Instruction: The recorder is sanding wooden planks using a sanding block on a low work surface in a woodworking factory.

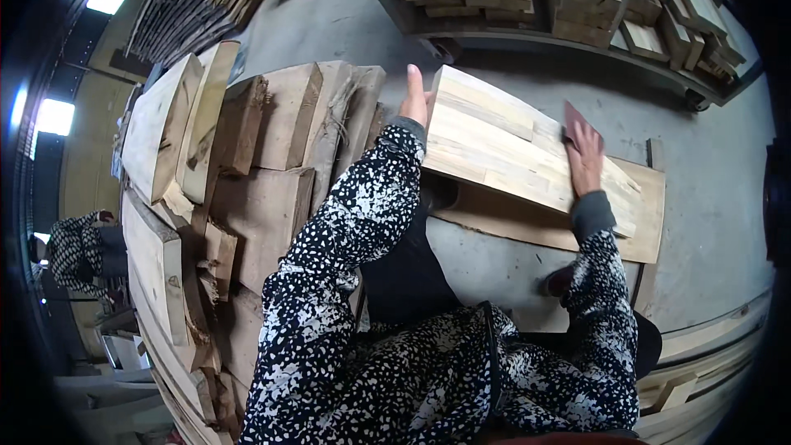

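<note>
A pale laminated wood panel [494, 136], glued up from narrow strips, lies tilted in front of me. My left hand [418, 100] is at its left end, one digit pointing up and the other fingers partly hidden behind the edge. Toward the panel's right part, my right hand [586, 161] lies with fingers stretched over a small reddish-brown sheet [572, 119] that looks like sandpaper. That sheet sticks out past the fingertips at the panel's far edge. Beneath the panel is a brown board [647, 210], mostly covered by it.
Thick rough planks [276, 119] are stacked close on my left. A wheeled metal rack [568, 45] with wood blocks stands ahead. More boards [700, 363] lie at lower right. Another person [78, 255] bends over at far left. Stacked slats [194, 4] stand behind.
</note>
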The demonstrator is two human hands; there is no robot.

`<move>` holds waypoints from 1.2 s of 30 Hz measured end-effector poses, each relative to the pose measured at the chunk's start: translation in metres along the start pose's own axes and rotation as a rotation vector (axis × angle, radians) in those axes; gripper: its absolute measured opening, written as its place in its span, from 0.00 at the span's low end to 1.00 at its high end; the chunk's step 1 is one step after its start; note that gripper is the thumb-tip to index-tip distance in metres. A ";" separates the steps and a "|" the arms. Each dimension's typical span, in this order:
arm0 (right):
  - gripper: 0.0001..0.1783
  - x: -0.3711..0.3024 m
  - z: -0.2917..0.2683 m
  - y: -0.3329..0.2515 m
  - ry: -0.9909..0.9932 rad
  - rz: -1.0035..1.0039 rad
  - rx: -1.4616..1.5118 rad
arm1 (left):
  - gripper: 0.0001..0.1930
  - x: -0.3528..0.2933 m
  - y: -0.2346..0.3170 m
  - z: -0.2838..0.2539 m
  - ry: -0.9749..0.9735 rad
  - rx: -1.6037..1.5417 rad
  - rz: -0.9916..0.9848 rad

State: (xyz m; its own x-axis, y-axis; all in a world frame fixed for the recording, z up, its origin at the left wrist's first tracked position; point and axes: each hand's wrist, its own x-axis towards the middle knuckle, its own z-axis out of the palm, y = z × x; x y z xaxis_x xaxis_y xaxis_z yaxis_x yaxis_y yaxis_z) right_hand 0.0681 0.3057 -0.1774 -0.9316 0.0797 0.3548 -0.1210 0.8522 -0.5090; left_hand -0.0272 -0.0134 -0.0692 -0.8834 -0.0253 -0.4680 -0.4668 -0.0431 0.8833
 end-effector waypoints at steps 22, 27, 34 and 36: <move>0.30 -0.025 -0.020 0.028 -0.073 0.057 0.055 | 0.36 -0.036 0.026 0.014 0.012 0.012 0.075; 0.26 -0.080 0.007 0.202 -0.022 0.535 -0.133 | 0.35 -0.044 0.035 0.005 0.056 0.007 0.092; 0.27 -0.174 0.019 0.233 -0.077 0.768 -0.135 | 0.37 -0.051 0.035 0.028 0.288 0.263 0.017; 0.27 -0.129 0.021 0.181 -0.167 0.813 -0.239 | 0.39 -0.029 0.017 0.013 0.043 0.012 -0.033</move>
State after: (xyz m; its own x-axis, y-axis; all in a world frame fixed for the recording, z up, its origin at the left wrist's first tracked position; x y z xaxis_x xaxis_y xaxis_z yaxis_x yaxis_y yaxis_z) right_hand 0.1596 0.4388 -0.3317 -0.7383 0.6506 -0.1777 0.6628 0.6513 -0.3695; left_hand -0.0101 -0.0008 -0.0403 -0.8649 -0.0670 -0.4975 -0.4964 -0.0329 0.8675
